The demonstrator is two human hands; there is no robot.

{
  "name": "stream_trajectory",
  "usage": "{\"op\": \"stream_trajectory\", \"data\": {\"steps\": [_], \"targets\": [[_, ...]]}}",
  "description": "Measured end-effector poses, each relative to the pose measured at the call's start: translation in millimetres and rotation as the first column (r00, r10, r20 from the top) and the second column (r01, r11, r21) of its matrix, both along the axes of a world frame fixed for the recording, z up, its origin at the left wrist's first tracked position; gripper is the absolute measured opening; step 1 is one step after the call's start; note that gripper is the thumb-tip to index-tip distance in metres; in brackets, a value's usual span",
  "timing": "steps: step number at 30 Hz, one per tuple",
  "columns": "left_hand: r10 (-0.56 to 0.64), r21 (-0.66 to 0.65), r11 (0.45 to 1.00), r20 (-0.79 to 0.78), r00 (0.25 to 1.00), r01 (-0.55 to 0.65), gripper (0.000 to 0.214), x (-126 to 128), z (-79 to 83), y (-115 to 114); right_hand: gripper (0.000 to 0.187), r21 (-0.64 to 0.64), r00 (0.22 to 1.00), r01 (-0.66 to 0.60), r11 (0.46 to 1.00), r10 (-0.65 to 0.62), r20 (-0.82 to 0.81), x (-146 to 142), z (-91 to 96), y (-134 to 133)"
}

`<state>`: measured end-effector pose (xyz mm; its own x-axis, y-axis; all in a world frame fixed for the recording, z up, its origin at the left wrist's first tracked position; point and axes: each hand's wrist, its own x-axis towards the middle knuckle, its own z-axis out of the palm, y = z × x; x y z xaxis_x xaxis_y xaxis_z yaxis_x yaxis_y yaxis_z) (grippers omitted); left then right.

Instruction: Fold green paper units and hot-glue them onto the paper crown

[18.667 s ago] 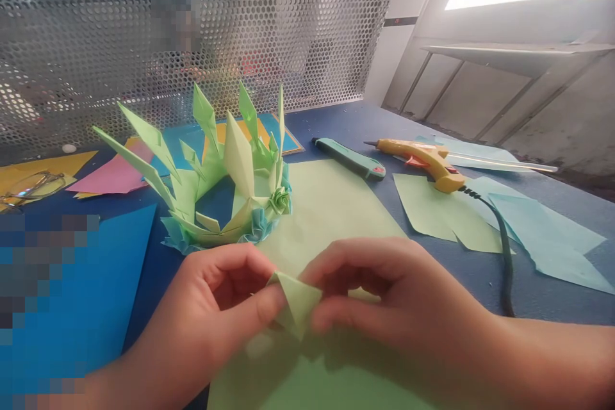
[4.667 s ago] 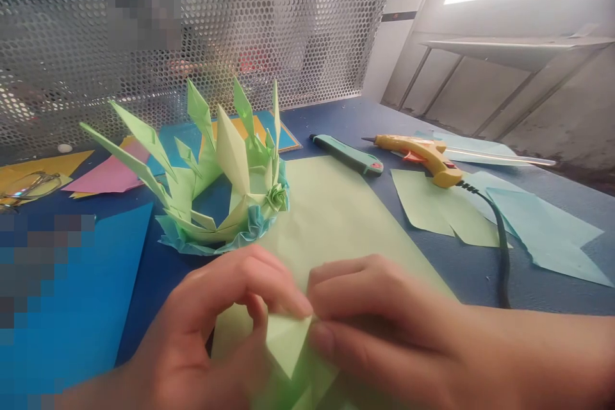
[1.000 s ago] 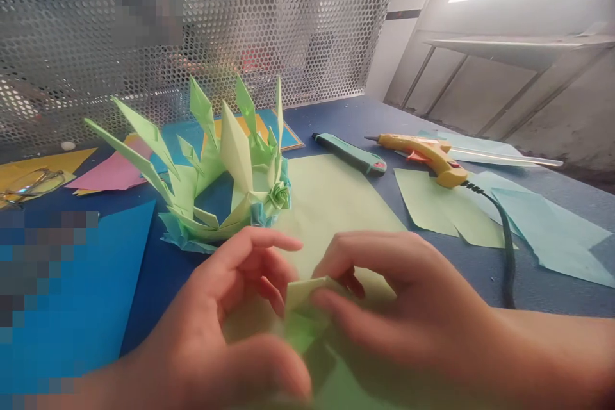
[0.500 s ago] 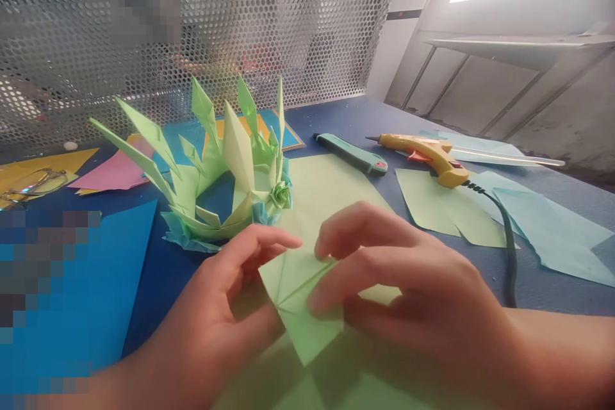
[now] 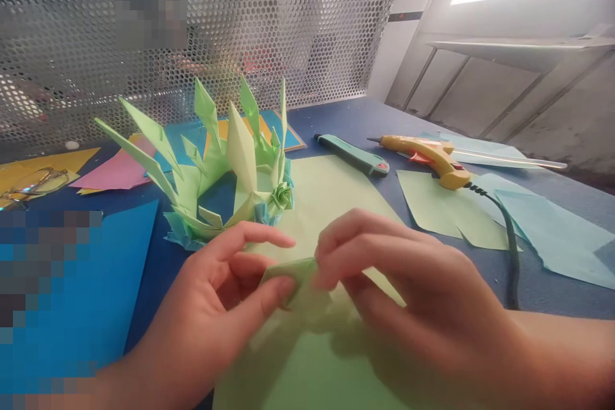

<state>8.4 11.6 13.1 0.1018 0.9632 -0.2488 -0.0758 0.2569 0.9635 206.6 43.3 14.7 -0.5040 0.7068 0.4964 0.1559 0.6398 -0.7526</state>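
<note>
A small folded piece of light green paper (image 5: 303, 291) is between my hands, blurred and partly hidden by the fingers. My left hand (image 5: 225, 295) pinches its left side, the thumb pressed on top and the index finger stretched out above. The bent fingers of my right hand (image 5: 384, 282) close on its upper right edge. Under both hands lies a large light green sheet (image 5: 298, 371). Just beyond the left fingers stands a green paper crown (image 5: 243, 154) with pointed folded spikes, blue crinkled trim and a green paper rose (image 5: 281, 196).
Behind my right hand lie a teal utility knife (image 5: 353, 155) and a yellow glue gun (image 5: 427, 157) with a black cord (image 5: 510, 256). Green offcuts (image 5: 446, 211) and pale blue sheets (image 5: 552, 224) are at right. Blue card (image 5: 137, 256), pink paper (image 5: 115, 170) and glasses (image 5: 36, 186) are at left. A perforated metal panel (image 5: 288, 25) stands behind.
The small green paper has tipped over, so its creased square face no longer shows. My left thumb has come up onto it. The crown and tools stay in place.
</note>
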Motion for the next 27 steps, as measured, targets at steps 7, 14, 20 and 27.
{"op": "stream_trajectory", "data": {"steps": [7,14,20,27], "targets": [[0.039,-0.027,0.999,0.094,0.995,-0.037,0.032,3,3.2,1,0.034,-0.175,0.996,0.062,0.983,-0.071,-0.045,-2,-10.6,-4],[-0.028,-0.068,0.997,0.19,0.981,0.042,0.04,-2,0.8,6,0.019,-0.261,0.994,-0.012,0.965,-0.018,-0.112,0,-3.9,-1],[-0.041,-0.064,0.996,0.289,0.957,0.062,0.043,-2,3.1,6,0.023,-0.23,0.987,-0.064,0.971,0.028,-0.159,0,-3.5,-1],[-0.1,-0.045,0.992,0.313,0.944,0.12,0.038,-7,1.5,10,0.021,-0.218,0.989,-0.072,0.973,0.042,-0.138,2,-4.6,-1]]}}
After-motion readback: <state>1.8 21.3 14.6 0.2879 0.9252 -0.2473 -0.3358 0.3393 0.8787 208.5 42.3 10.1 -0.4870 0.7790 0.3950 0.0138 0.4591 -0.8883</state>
